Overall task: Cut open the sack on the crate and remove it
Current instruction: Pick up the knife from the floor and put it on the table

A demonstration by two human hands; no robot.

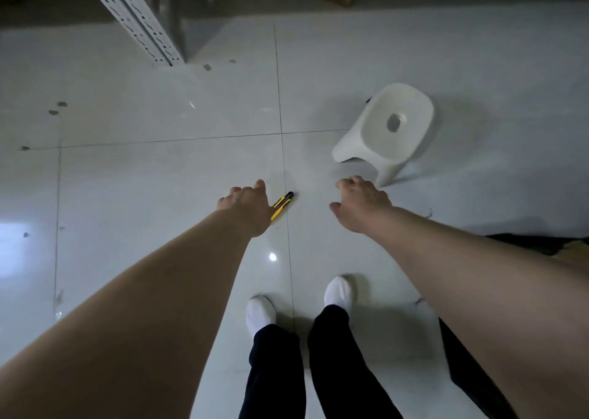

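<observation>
Head view: you stand on a pale tiled floor (127, 170), both arms stretched forward and down. Your left hand (247, 206) hangs over a yellow-and-black knife (282, 206) that seems to lie on the floor along a tile joint. The hand covers the knife's near end, so I cannot tell whether the grip has closed on it; the fingers curl downward and look loose. Your right hand (363, 205) hovers apart from the knife, fingers slack and parted, holding nothing. A white stool (389, 131) sits just beyond it, and a perforated metal post (140, 20) stands at upper left.

Neither sack nor crate shows clearly. Something dark lies at the right edge, behind your right arm, but it is too hidden to name.

The step in hand looks like picking up the knife. Take it by the yellow body, well back from the black tip, and check that the blade is retracted before you turn toward the crate. Keep your right hand clear of the tip.
</observation>
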